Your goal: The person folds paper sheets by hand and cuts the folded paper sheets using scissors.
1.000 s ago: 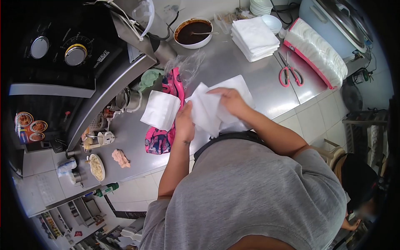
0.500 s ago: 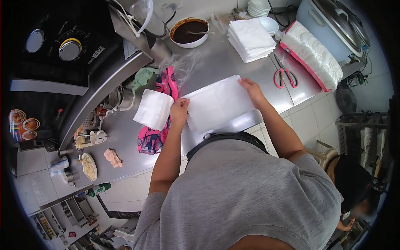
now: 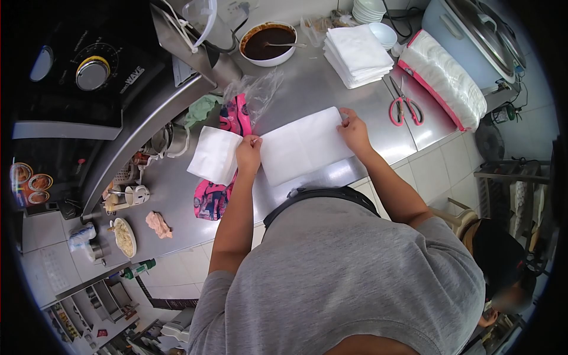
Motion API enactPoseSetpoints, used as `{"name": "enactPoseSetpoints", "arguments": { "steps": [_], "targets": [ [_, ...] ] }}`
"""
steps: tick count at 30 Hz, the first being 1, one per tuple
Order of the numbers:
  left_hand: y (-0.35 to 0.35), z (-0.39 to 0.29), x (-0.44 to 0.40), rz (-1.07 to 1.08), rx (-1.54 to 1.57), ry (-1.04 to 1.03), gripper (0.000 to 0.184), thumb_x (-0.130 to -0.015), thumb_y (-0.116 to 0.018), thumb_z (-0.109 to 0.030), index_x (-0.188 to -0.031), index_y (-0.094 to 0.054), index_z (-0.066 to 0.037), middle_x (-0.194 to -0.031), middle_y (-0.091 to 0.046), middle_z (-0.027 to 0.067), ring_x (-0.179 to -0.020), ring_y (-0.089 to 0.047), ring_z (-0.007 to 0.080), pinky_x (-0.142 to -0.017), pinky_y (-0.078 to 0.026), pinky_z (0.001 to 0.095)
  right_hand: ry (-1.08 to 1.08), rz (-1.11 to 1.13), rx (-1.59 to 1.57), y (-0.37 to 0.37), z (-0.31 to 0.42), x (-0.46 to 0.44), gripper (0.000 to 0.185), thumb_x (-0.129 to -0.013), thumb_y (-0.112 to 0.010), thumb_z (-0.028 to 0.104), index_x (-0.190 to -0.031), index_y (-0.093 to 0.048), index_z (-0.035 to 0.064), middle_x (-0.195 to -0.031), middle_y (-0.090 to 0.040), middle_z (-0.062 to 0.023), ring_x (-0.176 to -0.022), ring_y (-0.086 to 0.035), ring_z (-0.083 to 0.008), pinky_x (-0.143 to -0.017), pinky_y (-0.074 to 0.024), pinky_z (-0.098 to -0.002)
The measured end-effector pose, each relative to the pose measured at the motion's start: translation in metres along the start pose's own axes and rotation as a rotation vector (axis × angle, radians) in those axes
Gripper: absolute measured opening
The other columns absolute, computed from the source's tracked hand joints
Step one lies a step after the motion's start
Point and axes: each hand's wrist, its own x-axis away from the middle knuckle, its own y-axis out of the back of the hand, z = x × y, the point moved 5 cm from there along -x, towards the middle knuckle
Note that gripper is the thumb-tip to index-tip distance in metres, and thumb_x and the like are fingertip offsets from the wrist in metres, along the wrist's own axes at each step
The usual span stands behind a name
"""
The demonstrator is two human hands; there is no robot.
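On the metal surface (image 3: 316,80) near its front edge, the left hand (image 3: 248,155) and right hand (image 3: 354,134), well apart, pinch opposite ends of a flat white sheet (image 3: 305,146), between white folded sheets (image 3: 215,155) on a pink patterned bag (image 3: 212,200) and a stretch of metal reaching to scissors (image 3: 405,110), above a tiled floor (image 3: 431,168).

Napkins (image 3: 305,147) in three spots; one pair of scissors (image 3: 400,99), right; one sauce bowl (image 3: 271,63), far; two dials (image 3: 93,74), far left.
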Motion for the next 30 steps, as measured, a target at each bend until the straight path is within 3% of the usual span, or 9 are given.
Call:
{"name": "enactPoseSetpoints", "arguments": {
  "steps": [4, 7, 11, 13, 15, 19, 24, 25, 30],
  "targets": [
    [0.001, -0.004, 0.0, 0.04, -0.053, -0.013, 0.02, -0.084, -0.065, -0.019, -0.096, -0.062, -0.002, -0.073, -0.064, 0.013, -0.063, -0.062, 0.0288, -0.06, -0.048, 0.038, -0.015, 0.018, 0.043, 0.001, 0.007, 0.002, 0.05, -0.073, -0.062, 0.003, -0.122, -0.053, 0.0019, -0.082, -0.063, -0.0133, -0.074, -0.063, -0.0307, -0.071, -0.0504, -0.0366],
    [0.007, -0.026, 0.011, -0.02, -0.229, 0.031, 0.029, -0.083, -0.064, -0.016, -0.108, -0.058, -0.004, -0.096, -0.065, 0.0147, -0.082, -0.062, 0.03, -0.074, -0.047, 0.0414, 0.122, -0.051, 0.178, 0.008, 0.029, 0.01, 0.047, -0.074, -0.061, 0.003, -0.121, -0.054, 0.0016, -0.094, -0.062, -0.0161, -0.086, -0.061, -0.032, -0.078, -0.0491, -0.0387],
    [-0.001, -0.083, 0.046, -0.093, -0.408, -0.426, 0.05, -0.085, -0.061, -0.023, -0.129, -0.046, -0.003, -0.133, -0.045, 0.0184, -0.124, -0.041, 0.0337, -0.102, -0.03, 0.0497, 0.681, -0.14, 0.288, -0.011, 0.073, 0.035, 0.047, -0.076, -0.06, 0.001, -0.123, -0.053, 0.0035, -0.111, -0.057, -0.0182, -0.104, -0.055, -0.0331, -0.09, -0.0438, -0.043],
    [-0.031, -0.081, 0.058, 0.037, -0.478, -0.539, 0.061, -0.087, -0.058, -0.03, -0.139, -0.038, -0.005, -0.149, -0.028, 0.0178, -0.14, -0.022, 0.0339, -0.112, -0.014, 0.0541, 0.788, 0.136, 0.124, -0.047, 0.083, 0.047, 0.046, -0.079, -0.061, 0.006, -0.125, -0.053, 0.0048, -0.124, -0.055, -0.0177, -0.117, -0.049, -0.0351, -0.102, -0.0374, -0.043],
    [-0.046, -0.063, 0.061, 0.132, -0.48, -0.453, 0.068, -0.089, -0.053, -0.037, -0.144, -0.029, -0.004, -0.152, -0.021, 0.0181, -0.143, -0.015, 0.0331, -0.113, -0.009, 0.0547, 0.75, 0.33, 0.341, -0.089, 0.066, 0.052, 0.056, -0.085, -0.062, 0.029, -0.133, -0.046, 0.0051, -0.138, -0.044, -0.0172, -0.131, -0.037, -0.0344, -0.109, -0.0273, -0.0491],
    [-0.055, -0.053, 0.062, 0.182, -0.554, -0.399, 0.077, -0.088, -0.051, -0.051, -0.148, -0.024, -0.01, -0.155, -0.014, 0.0163, -0.144, -0.009, 0.0322, -0.113, -0.006, 0.0569, 0.513, 0.169, 0.627, -0.046, 0.028, 0.022, 0.065, -0.088, -0.057, 0.042, -0.139, -0.04, 0.0059, -0.147, -0.033, -0.0167, -0.138, -0.027, -0.0339, -0.11, -0.02, -0.0546],
    [-0.052, -0.07, 0.091, 0.252, -0.598, -0.427, 0.079, -0.084, -0.053, -0.057, -0.148, -0.028, -0.018, -0.155, -0.012, 0.02, -0.144, -0.006, 0.0371, -0.111, -0.005, 0.0611, 0.204, -0.546, 0.761, 0.11, -0.045, -0.018, 0.047, -0.085, -0.061, 0.029, -0.127, -0.052, 0.009, -0.137, -0.043, -0.0188, -0.13, -0.036, -0.0368, -0.106, -0.024, -0.0563],
    [-0.054, -0.069, 0.105, 0.264, -0.588, -0.432, 0.079, -0.084, -0.054, -0.057, -0.148, -0.029, -0.018, -0.154, -0.012, 0.0208, -0.143, -0.006, 0.0382, -0.11, -0.005, 0.0618, 0.045, -0.463, 0.811, 0.132, -0.054, -0.02, 0.04, -0.086, -0.06, 0.027, -0.121, -0.056, 0.0087, -0.136, -0.044, -0.0168, -0.128, -0.037, -0.0351, -0.105, -0.0271, -0.0547],
    [-0.063, -0.066, 0.133, 0.248, -0.545, -0.495, 0.08, -0.082, -0.058, -0.056, -0.146, -0.032, -0.017, -0.153, -0.013, 0.0228, -0.142, -0.007, 0.0417, -0.108, -0.006, 0.0647, -0.072, -0.346, 0.75, 0.146, -0.092, 0.012, 0.034, -0.084, -0.058, 0.015, -0.117, -0.057, 0.0061, -0.119, -0.056, -0.0159, -0.109, -0.053, -0.0361, -0.091, -0.0436, -0.0451]
  ]
}}
